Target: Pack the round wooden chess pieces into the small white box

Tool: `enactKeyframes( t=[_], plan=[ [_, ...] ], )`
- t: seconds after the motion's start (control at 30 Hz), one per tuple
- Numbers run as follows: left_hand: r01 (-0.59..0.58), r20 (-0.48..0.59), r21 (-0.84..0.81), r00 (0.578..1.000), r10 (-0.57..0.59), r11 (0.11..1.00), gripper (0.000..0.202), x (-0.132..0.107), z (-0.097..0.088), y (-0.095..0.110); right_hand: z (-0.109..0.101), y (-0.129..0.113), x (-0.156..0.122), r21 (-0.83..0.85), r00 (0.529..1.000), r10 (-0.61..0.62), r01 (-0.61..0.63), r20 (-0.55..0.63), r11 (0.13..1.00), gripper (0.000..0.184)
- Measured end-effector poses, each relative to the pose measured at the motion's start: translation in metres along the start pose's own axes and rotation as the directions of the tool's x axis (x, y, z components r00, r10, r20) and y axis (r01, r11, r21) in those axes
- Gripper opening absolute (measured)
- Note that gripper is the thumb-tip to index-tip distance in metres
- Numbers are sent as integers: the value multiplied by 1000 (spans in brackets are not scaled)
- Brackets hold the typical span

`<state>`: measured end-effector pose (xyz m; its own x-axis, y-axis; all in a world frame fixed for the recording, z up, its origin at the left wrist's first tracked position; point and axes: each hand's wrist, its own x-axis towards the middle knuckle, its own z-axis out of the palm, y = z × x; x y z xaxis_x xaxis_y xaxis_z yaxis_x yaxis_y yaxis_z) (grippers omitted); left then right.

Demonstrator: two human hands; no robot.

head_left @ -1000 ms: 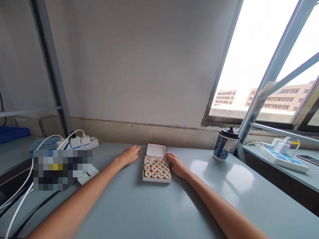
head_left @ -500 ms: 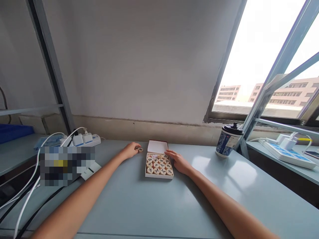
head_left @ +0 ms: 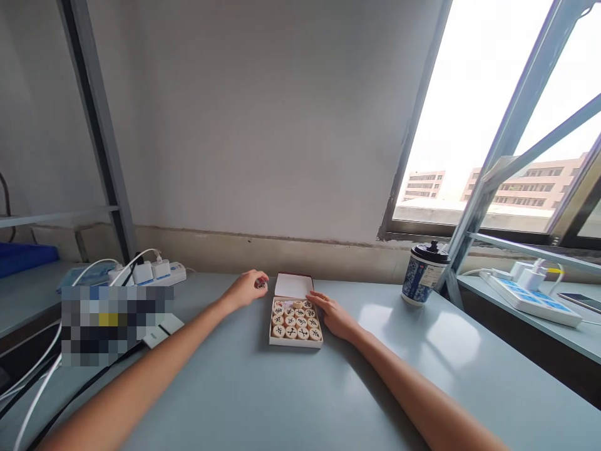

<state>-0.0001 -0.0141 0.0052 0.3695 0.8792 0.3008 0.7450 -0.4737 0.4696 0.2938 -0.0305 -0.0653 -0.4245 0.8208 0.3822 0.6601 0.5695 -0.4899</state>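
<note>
A shallow white box (head_left: 295, 343) sits on the desk, holding rows of round wooden Chinese chess pieces (head_left: 290, 333) with dark characters; one at the back left is marked in red. Its lid (head_left: 293, 285) stands open at the back, white inside. My left hand (head_left: 245, 290) is left of the lid, fingers curled round a Chinese chess piece (head_left: 261, 286); whether a second one is behind it I cannot tell. At the box's back right corner, my right hand (head_left: 335, 316) lies with fingers stretched out, fingertips touching the edge near the lid.
A patterned cup with a black lid (head_left: 425, 274) stands at the right by a metal frame post. White power strips with plugs lie at the left (head_left: 162, 272) and on the right shelf (head_left: 530, 294). Cables run down the left side, past a blurred patch. A wall closes the back.
My left hand has shifted slightly towards the box, and the loose piece beside its fingers no longer shows apart from the hand. My right hand stays at the box. The view has tilted slightly.
</note>
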Motion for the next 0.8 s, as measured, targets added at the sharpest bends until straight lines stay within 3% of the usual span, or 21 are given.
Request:
enactKeyframes(
  t=[0.17, 0.27, 0.33, 0.43, 0.57, 0.8],
  plan=[
    [-196, 75, -106, 976, 204, 975, 24, -47, 6, 44, -9, -9, -3, 8, 997, 25, -24, -76, 1000, 44],
    [-253, 65, -173, 961, 267, 952, 31, -66, 6, 62, -18, -22, -6, 11, 989, 46, -44, -139, 999, 50],
    [-268, 35, -211, 959, 281, 940, 34, -71, 6, 67, -24, -37, -9, 18, 986, 57, -54, -156, 998, 44],
    [-282, -14, -260, 957, 289, 924, 33, -72, 11, 67, -29, -66, -16, 54, 996, 42, -38, -74, 998, 28],
    [-295, -52, -307, 955, 293, 905, 29, -71, 24, 65, -23, -101, -26, 128, 994, -2, -13, 110, 992, 25],
    [-290, -33, -374, 953, 300, 881, 17, -76, 34, 73, -24, -113, -29, 221, 981, 10, -54, 196, 974, 15]
  ],
)
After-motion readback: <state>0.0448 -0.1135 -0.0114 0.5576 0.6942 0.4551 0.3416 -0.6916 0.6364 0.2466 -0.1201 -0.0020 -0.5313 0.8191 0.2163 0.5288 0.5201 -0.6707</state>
